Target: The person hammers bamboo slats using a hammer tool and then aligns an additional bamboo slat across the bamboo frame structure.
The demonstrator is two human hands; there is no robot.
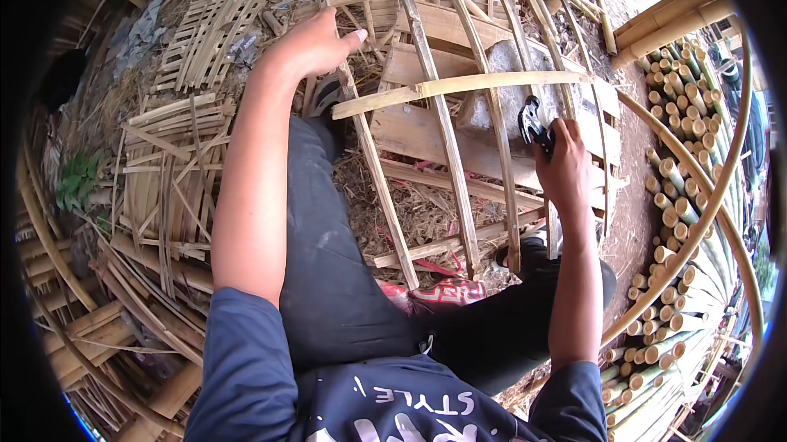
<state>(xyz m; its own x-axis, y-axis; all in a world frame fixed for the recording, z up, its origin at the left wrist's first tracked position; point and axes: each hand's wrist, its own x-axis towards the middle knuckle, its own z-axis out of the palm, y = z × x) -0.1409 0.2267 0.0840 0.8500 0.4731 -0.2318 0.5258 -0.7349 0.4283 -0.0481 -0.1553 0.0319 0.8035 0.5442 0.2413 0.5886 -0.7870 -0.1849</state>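
Observation:
A lattice of split bamboo lies across my lap and in front of me, its long slats crossed by a pale bamboo strip (508, 80). My left hand (316, 44) is at the upper end of the leftmost slat (373, 167), fingers bent over it and thumb stretched to the right. In my right hand (564, 159) is a black-and-silver hand tool (534, 120), its head pointing up and lying just below the pale strip, between two slats. Under the lattice are wooden boards (410, 134) and a grey stone block (484, 110).
Cut bamboo poles (676, 196) are stacked at the right, behind curved bamboo strips (697, 237). More slatted bamboo panels (209, 36) and a pile of slats (168, 171) lie at the left. Shavings cover the ground, and a red patterned cloth (447, 293) shows between my legs.

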